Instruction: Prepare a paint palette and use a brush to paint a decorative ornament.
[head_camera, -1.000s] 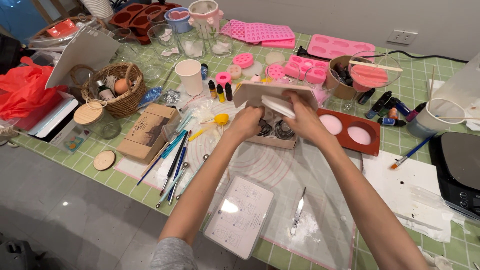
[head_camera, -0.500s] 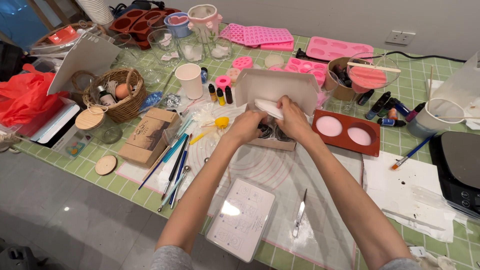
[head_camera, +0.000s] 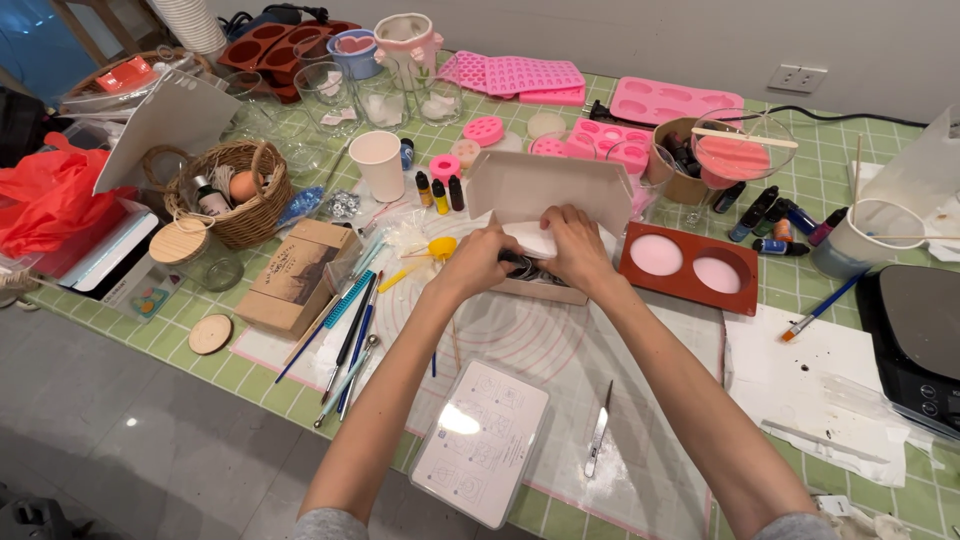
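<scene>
Head camera, looking down along two bare forearms to a crowded table covered in green checked cloth (head_camera: 820, 290). Both hands meet at a small open white cardboard box (head_camera: 548, 190) lying on a translucent silicone work mat (head_camera: 560, 350) near the table's middle, its lid flap standing up behind them. The left hand (head_camera: 480, 262) curls over the box's left end. The right hand (head_camera: 575, 245) presses down on a white wrapped piece (head_camera: 532, 238) at the box's mouth, fingers bent close around it. Dark round shapes sit inside the box under the hands; what they are cannot be told.

Just right of the box lies a rust-red silicone mould with two round pale-pink fillings (head_camera: 690, 268). Left of it stand a brown cardboard box (head_camera: 298, 275), a woven wicker basket of small bottles (head_camera: 230, 192) and a white paper cup (head_camera: 380, 165). A fan of pens and thin brushes (head_camera: 350, 335) lies beside the left forearm. Nearer the body rest a white lidded plastic case (head_camera: 483, 440) and a small metal-bladed knife (head_camera: 598, 443).

As a judgement, tucking the piece in goes best with the left hand steadying the box while the right eases it down level, keeping sleeves and elbows away from the filled mould.
</scene>
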